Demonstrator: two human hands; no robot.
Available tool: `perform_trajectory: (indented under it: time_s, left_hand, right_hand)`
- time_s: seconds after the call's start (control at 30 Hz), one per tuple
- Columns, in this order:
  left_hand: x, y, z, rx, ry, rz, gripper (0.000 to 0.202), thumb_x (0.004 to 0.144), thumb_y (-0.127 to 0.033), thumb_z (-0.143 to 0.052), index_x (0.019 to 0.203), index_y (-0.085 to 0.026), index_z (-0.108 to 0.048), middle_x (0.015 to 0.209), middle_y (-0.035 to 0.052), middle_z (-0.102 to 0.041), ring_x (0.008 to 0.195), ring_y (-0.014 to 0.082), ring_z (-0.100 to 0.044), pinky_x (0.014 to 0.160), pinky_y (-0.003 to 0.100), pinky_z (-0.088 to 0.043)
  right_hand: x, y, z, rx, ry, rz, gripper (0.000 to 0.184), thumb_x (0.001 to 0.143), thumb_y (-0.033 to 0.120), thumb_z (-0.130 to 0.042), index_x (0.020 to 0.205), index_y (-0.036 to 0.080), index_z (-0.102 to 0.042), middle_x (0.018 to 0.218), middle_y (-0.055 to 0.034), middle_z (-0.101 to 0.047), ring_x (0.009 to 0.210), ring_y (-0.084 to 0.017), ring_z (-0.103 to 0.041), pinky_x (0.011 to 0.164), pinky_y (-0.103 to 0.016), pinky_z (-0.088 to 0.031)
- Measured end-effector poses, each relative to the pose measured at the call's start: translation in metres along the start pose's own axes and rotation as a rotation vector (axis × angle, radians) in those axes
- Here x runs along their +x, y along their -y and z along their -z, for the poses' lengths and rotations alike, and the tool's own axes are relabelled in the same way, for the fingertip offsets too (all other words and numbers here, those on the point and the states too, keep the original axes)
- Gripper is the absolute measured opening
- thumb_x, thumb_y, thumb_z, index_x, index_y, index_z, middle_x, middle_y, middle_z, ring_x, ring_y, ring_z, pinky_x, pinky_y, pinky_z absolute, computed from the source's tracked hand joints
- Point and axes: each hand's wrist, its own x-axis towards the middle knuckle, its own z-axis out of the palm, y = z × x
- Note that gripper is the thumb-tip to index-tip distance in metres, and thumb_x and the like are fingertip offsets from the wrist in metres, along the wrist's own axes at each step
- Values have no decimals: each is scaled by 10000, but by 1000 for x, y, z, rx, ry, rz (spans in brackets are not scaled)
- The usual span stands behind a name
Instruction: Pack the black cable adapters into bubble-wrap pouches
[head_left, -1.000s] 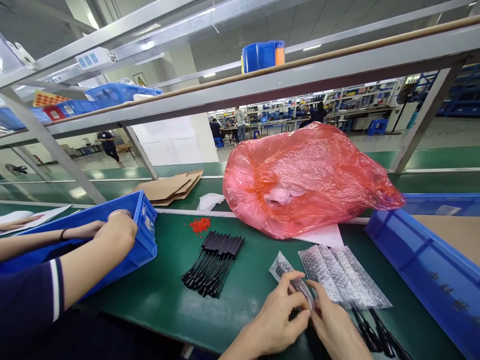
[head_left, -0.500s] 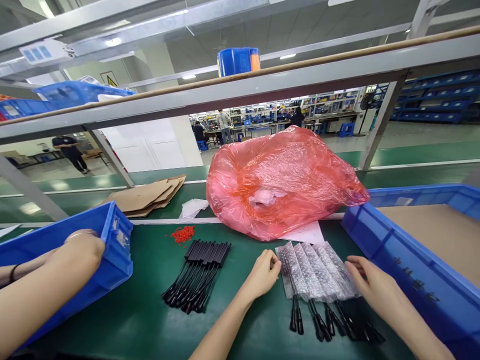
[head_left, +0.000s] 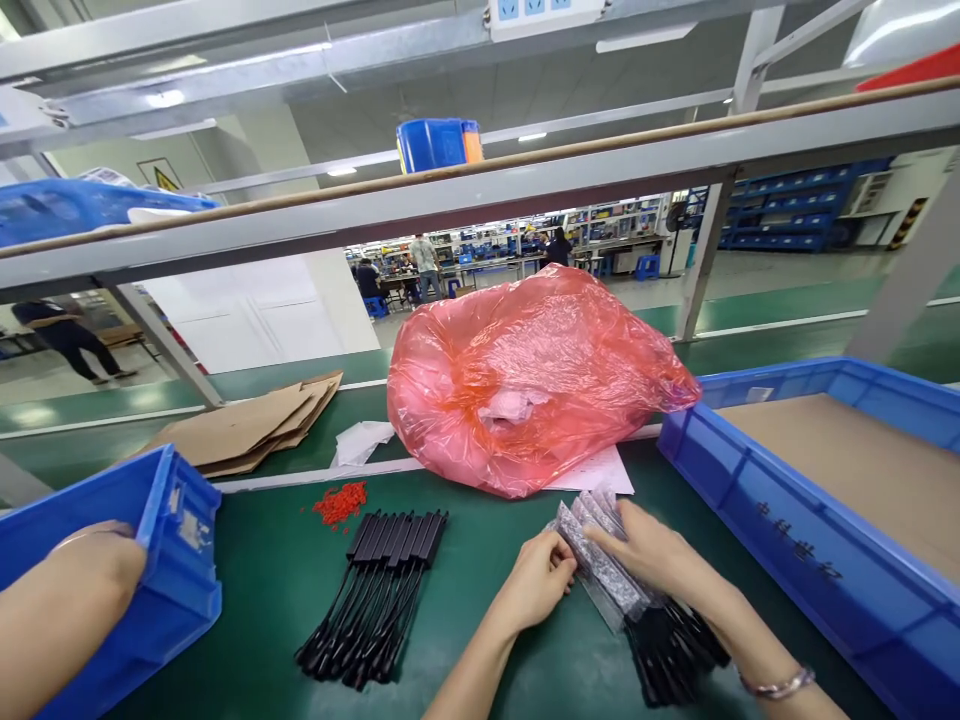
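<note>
Several clear bubble-wrap bags [head_left: 600,560] lie bunched together on the green table, with black corded parts [head_left: 671,655] sticking out of their lower ends. My left hand [head_left: 538,583] is closed in a pinch at the left edge of the bags. My right hand [head_left: 656,548] lies over their right side, thumb on top and fingers curled round the far edge, partly hidden. To the left of my hands, several unwrapped black corded parts [head_left: 397,540] lie side by side, their cords fanned toward me.
Small red pieces [head_left: 341,504] lie in a pile. A red plastic bag [head_left: 540,380] bulges behind my hands. A blue bin [head_left: 795,500] stands at right. Another person's arm [head_left: 82,590] reaches into the left blue bin [head_left: 180,570]. Flattened cardboard [head_left: 247,420] lies behind it.
My right hand has moved left onto the bags, which were spread out and are now squeezed together. My left hand has closed at their left edge. The view has shifted right.
</note>
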Motion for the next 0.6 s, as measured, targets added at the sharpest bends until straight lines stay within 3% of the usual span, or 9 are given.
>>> perform_trajectory:
  time_s: [0.07,0.13,0.23,0.33,0.47,0.57,0.6]
  left_hand:
    - [1,5,1,-45,-1,-21,86,861,-226,-522,784,-190,-509,712,-13,-577,613,137,-595,618,253,-481]
    - [1,8,4,-53,7,-30,128,871,-268,-526,773,-189,-503,721,-9,-577,613,135,-597,628,254,-481]
    - [0,8,11,-26,18,-21,219,884,-382,-522,783,-188,-512,741,3,-588,615,136,-597,638,260,-489]
    - [0,9,21,41,-36,-55,337,875,-515,-502,775,-194,-525,740,4,-568,638,145,-574,643,264,-487]
    - [3,10,29,58,-80,-45,455,850,-650,-476,773,-205,-528,730,4,-545,683,170,-557,655,276,-481]
    - [3,7,28,125,-47,-41,504,853,-699,-447,759,-210,-523,730,10,-547,705,182,-542,683,282,-465]
    - [2,6,28,164,-42,-48,515,861,-706,-432,753,-211,-523,733,11,-547,709,183,-532,688,280,-455]
  right_hand:
    - [-8,19,-9,-58,-11,-16,780,775,544,-730,1375,86,-530,1334,-264,-620,1205,-431,-597,891,-483,-501]
    - [-14,36,-19,-112,-39,-45,971,698,403,-810,1494,27,-400,1435,-318,-517,1249,-469,-544,932,-532,-484]
    - [-19,49,-27,-159,-93,-71,882,745,257,-729,1516,11,-378,1426,-316,-517,1242,-454,-542,985,-545,-458]
    - [-35,45,-19,-147,-113,-60,843,713,186,-687,1501,46,-424,1395,-266,-567,1256,-423,-547,1020,-507,-460]
    - [-99,17,21,-72,-123,-8,853,670,252,-689,1483,114,-472,1378,-202,-614,1223,-372,-600,1012,-427,-502]
    - [-151,-20,86,108,-240,78,930,602,359,-805,1480,318,-499,1283,-113,-687,1022,-388,-693,857,-436,-580]
    - [-159,-35,113,162,-364,52,945,506,343,-866,1409,342,-584,1227,-111,-712,969,-415,-696,833,-459,-582]
